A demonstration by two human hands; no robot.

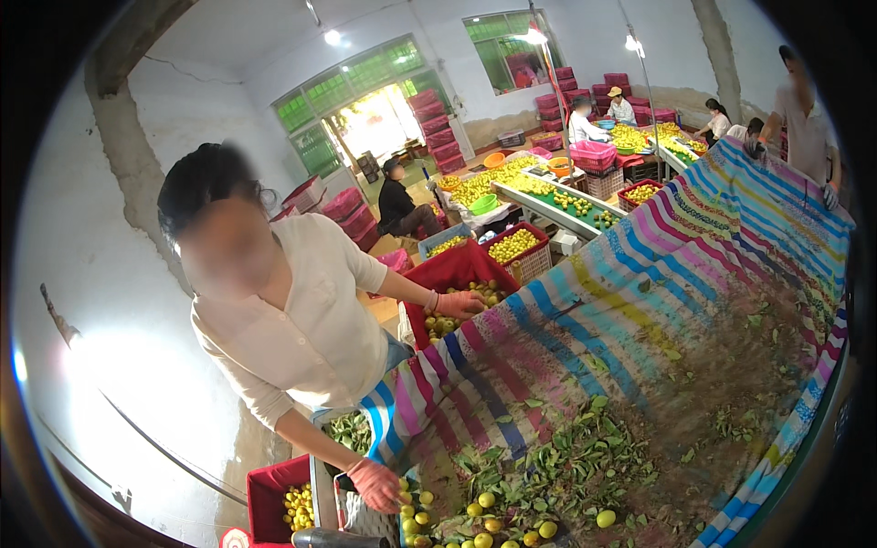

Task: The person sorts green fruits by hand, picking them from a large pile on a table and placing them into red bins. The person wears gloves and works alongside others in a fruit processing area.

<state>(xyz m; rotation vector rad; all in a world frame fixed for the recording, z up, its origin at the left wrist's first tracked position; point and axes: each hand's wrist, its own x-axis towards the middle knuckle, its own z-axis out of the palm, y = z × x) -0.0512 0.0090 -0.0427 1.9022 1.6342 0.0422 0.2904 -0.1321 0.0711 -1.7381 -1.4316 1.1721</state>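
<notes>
Neither of my hands shows. In front of me spreads a striped cloth (585, 301) in blue, pink, yellow and white, soiled with brown dirt. A heap of green leaves (585, 457) lies on its near part. Several yellow-green round fruits (486, 500) sit among the leaves, along the lower edge. At the left stands a co-worker in a cream cardigan (311, 310). Their pink-gloved hand (375, 484) reaches down beside the fruits; their other gloved hand (459, 303) is over a red-lined crate (448, 269) of fruit. A dark rounded object (340, 539) pokes in at the bottom; I cannot tell what it is.
A person (804, 137) at the far right holds up the cloth's far end with gloved hands. A red-lined bin (274, 479) of fruit stands at the lower left. Behind are a sorting conveyor (557, 203), fruit-covered tables, stacked pink crates (434, 128) and several seated workers.
</notes>
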